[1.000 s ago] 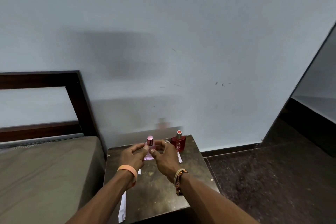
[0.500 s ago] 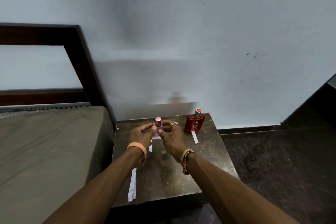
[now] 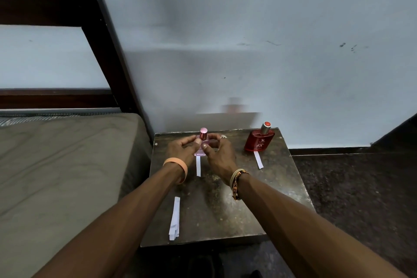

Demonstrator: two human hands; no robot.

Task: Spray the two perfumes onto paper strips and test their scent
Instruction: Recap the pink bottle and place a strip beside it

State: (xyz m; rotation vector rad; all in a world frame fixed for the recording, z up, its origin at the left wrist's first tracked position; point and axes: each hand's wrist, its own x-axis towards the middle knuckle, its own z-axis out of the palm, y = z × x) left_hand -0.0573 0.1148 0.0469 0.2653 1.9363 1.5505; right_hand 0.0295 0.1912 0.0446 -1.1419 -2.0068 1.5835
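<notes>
Both hands meet round the pink perfume bottle (image 3: 203, 133), which stands upright at the far side of the bench (image 3: 225, 210), close to the wall (image 3: 270, 52). L hand (image 3: 180, 149) has its fingers curled behind the bottle's left side w/ the thumb pressed on the front. R hand (image 3: 220, 153) does the same on the right side, thumb tip on the front of the glass, fingers curved round the back. So both hands are in a narrow grip on that one bottle, its pink cap sticking up btw them. Can't tell if the base is lifted or resting on the bench. A white paper strip (image 3: 198, 166) runs from under the bottle toward the person, btw the two wrists. The red perfume bottle (image 3: 259, 141) stands upright well to the right of R hand, near the bench's far right corner, cap on. A second strip (image 3: 258, 160) lies just in front of it, one end at its base. A small stack of strips (image 3: 174, 219) lies nearer the person, btw the forearms, just beside the L one, near the bench's front edge. Orange wristband (image 3: 178, 165) on L wrist, woven bracelets (image 3: 237, 180) on R wrist, ring (image 3: 223, 136) on an R-hand finger. Bed (image 3: 67, 165) w/ brown mattress sits left of L arm, and its dark headboard (image 3: 101, 29) stands beyond against the pale wall. Dark floor (image 3: 361, 187) lies right of R arm.
</notes>
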